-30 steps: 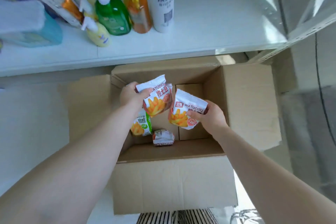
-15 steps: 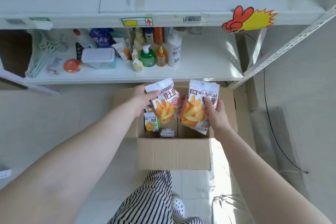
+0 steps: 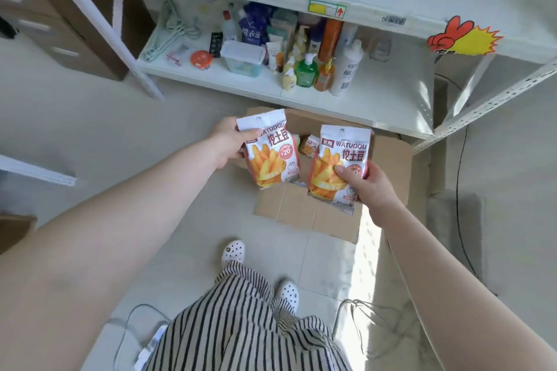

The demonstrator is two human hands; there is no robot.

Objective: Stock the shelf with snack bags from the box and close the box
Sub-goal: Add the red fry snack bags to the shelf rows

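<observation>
I am seeing the white shelf [image 3: 376,102] standing behind the open box [image 3: 304,211] on the floor. My left hand [image 3: 224,144] is pinching 1 snack bag [image 3: 269,150] by its top left corner; my right hand [image 3: 369,182] is gripping another bag [image 3: 339,159], thumb pressing its front. I judge the carrying step is under way; next both bags are needing bare shelf space, perhaps at its right end.

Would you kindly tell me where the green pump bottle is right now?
In the head view the green pump bottle stands near the front edge of the lower shelf, between a small yellow bottle and an orange bottle.
</observation>
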